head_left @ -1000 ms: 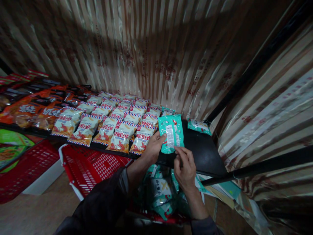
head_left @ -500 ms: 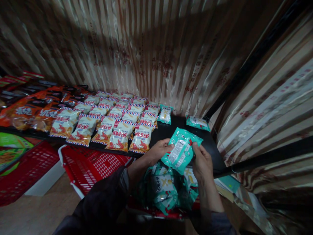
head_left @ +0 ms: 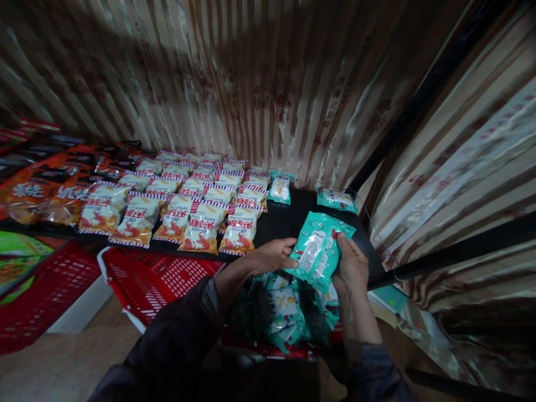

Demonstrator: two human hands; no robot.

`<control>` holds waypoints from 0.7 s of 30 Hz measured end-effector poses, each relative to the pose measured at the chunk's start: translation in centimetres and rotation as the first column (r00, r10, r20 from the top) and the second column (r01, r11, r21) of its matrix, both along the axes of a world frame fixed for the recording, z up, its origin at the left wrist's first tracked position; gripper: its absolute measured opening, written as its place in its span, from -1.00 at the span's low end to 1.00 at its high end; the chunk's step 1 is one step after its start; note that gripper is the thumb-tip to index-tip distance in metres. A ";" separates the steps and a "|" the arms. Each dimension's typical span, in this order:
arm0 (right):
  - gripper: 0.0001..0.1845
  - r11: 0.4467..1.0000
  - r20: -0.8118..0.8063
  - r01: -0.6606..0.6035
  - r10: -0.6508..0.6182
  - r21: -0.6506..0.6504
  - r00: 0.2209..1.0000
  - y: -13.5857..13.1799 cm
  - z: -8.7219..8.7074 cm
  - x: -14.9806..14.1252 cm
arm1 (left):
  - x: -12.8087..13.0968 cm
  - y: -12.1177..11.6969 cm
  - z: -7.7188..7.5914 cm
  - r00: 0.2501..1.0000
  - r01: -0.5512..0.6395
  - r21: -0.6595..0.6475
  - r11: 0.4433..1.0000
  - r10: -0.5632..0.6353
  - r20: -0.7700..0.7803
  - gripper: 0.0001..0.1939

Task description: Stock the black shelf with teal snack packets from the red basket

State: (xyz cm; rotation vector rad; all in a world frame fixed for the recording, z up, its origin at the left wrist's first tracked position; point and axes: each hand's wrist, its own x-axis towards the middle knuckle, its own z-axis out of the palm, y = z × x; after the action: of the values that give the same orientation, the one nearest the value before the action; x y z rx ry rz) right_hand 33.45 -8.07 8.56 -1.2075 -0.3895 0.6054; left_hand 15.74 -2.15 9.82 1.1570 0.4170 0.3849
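Both my hands hold one teal snack packet (head_left: 320,247) over the front edge of a black shelf (head_left: 288,223). My left hand (head_left: 274,258) grips its lower left corner and my right hand (head_left: 350,265) grips its right side, fingers closed on it. The packet shows its back, with a white label. Under my hands a red basket (head_left: 167,276) holds several more teal packets (head_left: 280,304). Two teal packets lie on the shelf, one (head_left: 280,187) beside the snack rows and one (head_left: 337,199) at the back right.
Rows of white, red and blue shrimp snack bags (head_left: 201,220) cover the shelf's left part, with orange bags (head_left: 37,192) farther left. A striped shiny curtain (head_left: 259,84) hangs behind. Another red basket (head_left: 37,285) and green packets (head_left: 17,248) sit lower left.
The teal packet came down from the shelf's surface toward me and tilted to the right. My right hand moved from its bottom edge to its right side.
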 end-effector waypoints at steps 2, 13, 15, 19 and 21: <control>-0.58 1.000 0.010 -0.010 0.011 -0.009 1.000 0.0 0.0 0.1 | -0.1 0.1 -0.1 1.000 0.001 0.006 1.000 -0.001 0.004 -0.46; -0.46 0.913 0.006 -0.379 0.385 -0.150 0.923 -0.6 0.5 -1.1 | 0.4 1.1 0.8 0.902 -0.424 -0.082 0.902 0.429 0.043 -0.34; -0.52 0.913 -0.015 -0.382 0.384 -0.142 0.923 -0.6 0.2 -1.3 | 0.5 1.2 1.0 0.882 -0.467 -0.083 0.880 0.471 0.036 -0.33; -0.55 0.927 -0.019 -0.353 0.354 -0.125 0.935 -0.3 -0.2 -1.4 | 0.4 1.2 1.1 0.861 -0.505 -0.073 0.860 0.508 0.023 -0.35; -0.55 0.935 0.015 -0.330 0.335 -0.132 0.942 -0.3 -0.2 -1.4 | 0.3 1.3 1.1 0.867 -0.495 -0.068 0.866 0.497 0.016 -0.32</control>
State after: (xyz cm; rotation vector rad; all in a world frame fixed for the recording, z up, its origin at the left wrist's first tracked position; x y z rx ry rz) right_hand 32.07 -8.34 8.34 -1.2869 -0.6025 0.9123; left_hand 16.00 -0.90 10.95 0.9703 0.6972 0.8355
